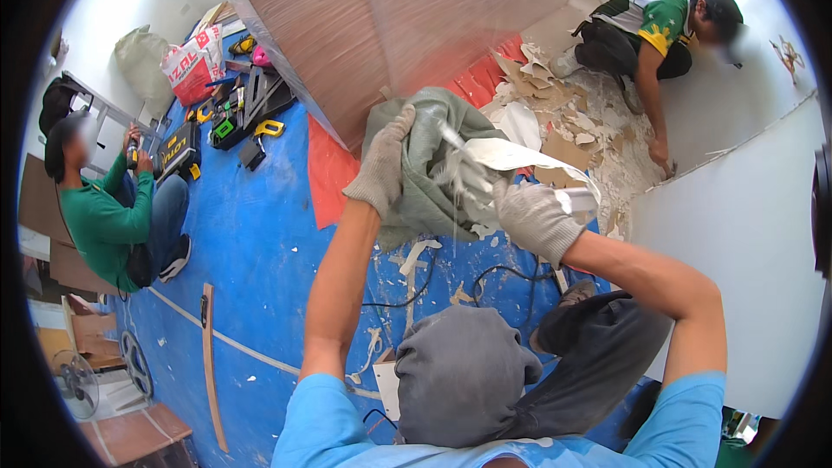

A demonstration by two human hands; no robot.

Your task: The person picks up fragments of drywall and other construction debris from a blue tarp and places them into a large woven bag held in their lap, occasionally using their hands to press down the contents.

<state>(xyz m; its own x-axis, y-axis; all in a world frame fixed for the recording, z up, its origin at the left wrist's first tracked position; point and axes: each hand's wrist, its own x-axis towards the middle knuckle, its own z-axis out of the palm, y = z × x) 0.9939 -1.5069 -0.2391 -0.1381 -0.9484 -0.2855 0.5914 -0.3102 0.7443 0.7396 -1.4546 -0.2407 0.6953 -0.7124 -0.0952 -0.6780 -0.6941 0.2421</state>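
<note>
My left hand (386,160), in a pale knit glove, grips the rim of a grey-green woven sack (425,114) at the middle of the head view. The sack's mouth faces me and to the right. At the opening, my right hand (536,218), gloved the same way, is closed around white peeled scraps (529,156). One long curled strip stretches from the sack's mouth past the fingers. Motion blurs the pieces inside the mouth, and the right fingertips are partly covered.
Behind the sack stands a large plastic-wrapped wooden panel (329,35). Broken flakes (598,143) litter the floor at right, where a co-worker (659,43) crouches. Another co-worker (113,199) at left holds a drill. Tools (247,108) and a dark cable (503,270) lie on blue sheeting (251,243).
</note>
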